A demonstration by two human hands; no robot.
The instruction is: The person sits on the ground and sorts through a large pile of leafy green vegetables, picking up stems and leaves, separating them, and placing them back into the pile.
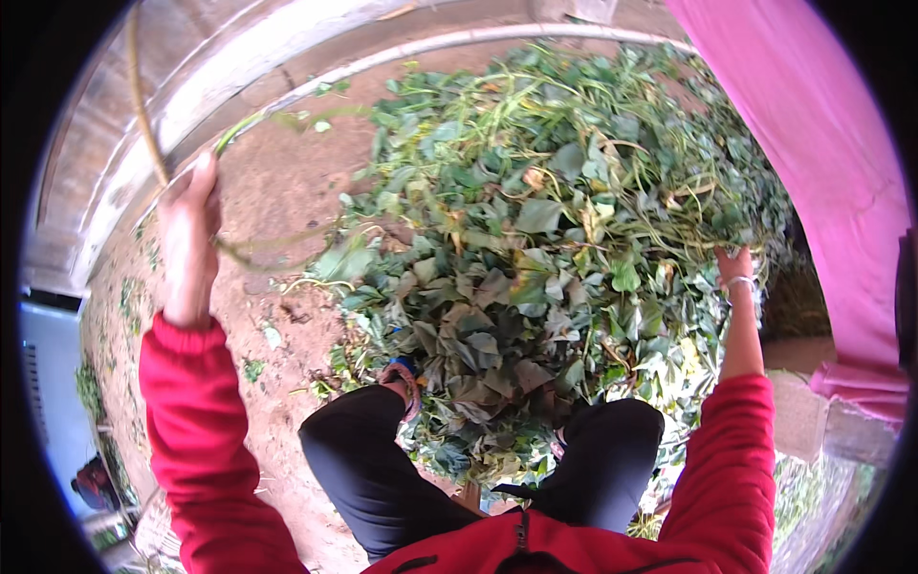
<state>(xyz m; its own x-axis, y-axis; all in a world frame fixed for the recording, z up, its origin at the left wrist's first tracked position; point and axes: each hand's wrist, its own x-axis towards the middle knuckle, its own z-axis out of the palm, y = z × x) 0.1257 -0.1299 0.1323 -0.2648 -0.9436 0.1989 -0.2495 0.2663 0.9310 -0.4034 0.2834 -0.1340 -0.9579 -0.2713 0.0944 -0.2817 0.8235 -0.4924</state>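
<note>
A large heap of leafy green vines (516,215) lies on the ground before me and between my knees, with some yellowed and wilted leaves in it. My left hand (192,229), raised at the left, is closed on a long vine stem (233,134); blurred stems trail from it towards the heap. My right hand (735,267), with a bracelet at the wrist, reaches to the right side of the heap and touches long stems there. Its fingers are partly hidden among the stems, so its grip is unclear.
Bare reddish soil (287,179) with scattered leaves lies left of the heap. A pale pipe or hose (430,44) curves along the far edge. Pink cloth (803,107) hangs at the right above a pale block (796,409). A brown cord or stem (136,86) stands upper left.
</note>
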